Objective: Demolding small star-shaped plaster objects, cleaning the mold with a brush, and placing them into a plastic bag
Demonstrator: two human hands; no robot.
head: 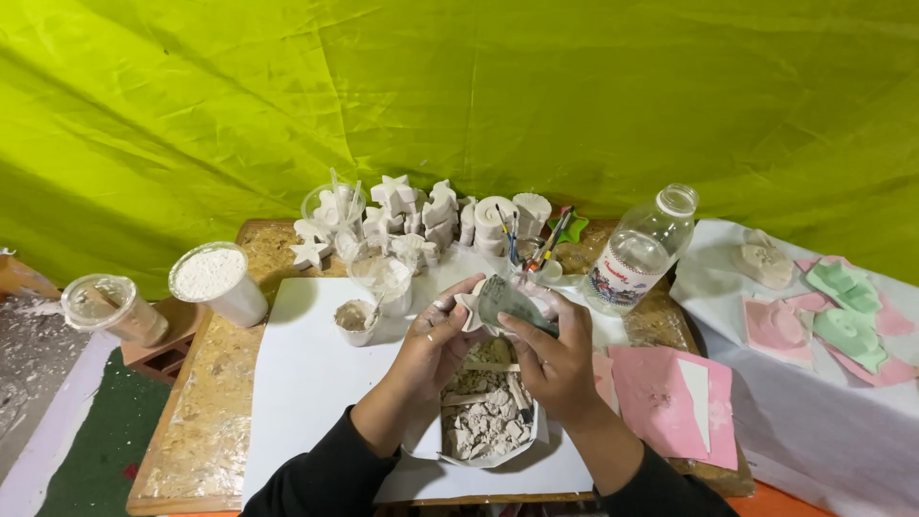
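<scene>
The white star-shaped cast (471, 311) is sitting right in the middle, held up over the table (206, 421), and the left hand (436, 337) is gripping it, fingers curling round its edge. The right hand (550, 349) is pinching a grey scrap of sandpaper (509, 302) against the cast, thumb on top and fingers clenched beneath. Both hands are looking dusty with powder. Directly underneath, a paper tray of broken plaster bits (486, 412) is lying on a white sheet (306, 383). Just beside the left hand a small cup of grey paste (356, 321) is standing, with a clear plastic cup (383, 278) behind it. Further back, a row of finished white casts (421, 215) is lining the table's far edge, brushes (546, 244) beside them. A clear plastic bottle (639, 251) is standing near the right hand, a cup of white powder (218, 282) well off to the left, and pink moulds (675, 393) are lying to the right.
</scene>
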